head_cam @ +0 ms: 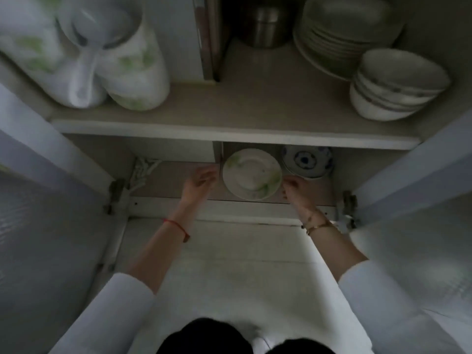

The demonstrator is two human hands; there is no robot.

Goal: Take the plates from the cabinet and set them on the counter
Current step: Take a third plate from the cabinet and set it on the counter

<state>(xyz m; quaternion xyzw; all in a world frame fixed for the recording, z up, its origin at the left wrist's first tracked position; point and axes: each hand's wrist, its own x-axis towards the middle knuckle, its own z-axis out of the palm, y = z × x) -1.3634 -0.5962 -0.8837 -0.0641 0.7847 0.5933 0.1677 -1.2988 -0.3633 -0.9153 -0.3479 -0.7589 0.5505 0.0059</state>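
A white plate with green leaf print (pixel 251 174) lies on the lower cabinet shelf (pixel 168 180). Just right of it, further back, sits a stack of blue-patterned plates (pixel 307 161). My left hand (pixel 200 182) hovers at the white plate's left rim, fingers apart, holding nothing. My right hand (pixel 293 189) is at the plate's right rim, fingers curled near its edge; I cannot tell if it touches. Both arms reach up into the open cabinet.
The upper shelf holds a white jug and leaf-print vessels (pixel 122 62) at left, a steel pot (pixel 265 24) at the back, and stacked bowls (pixel 396 85) at right. Open cabinet doors (pixel 419 200) flank both sides. A white surface (pixel 229 264) lies below the cabinet.
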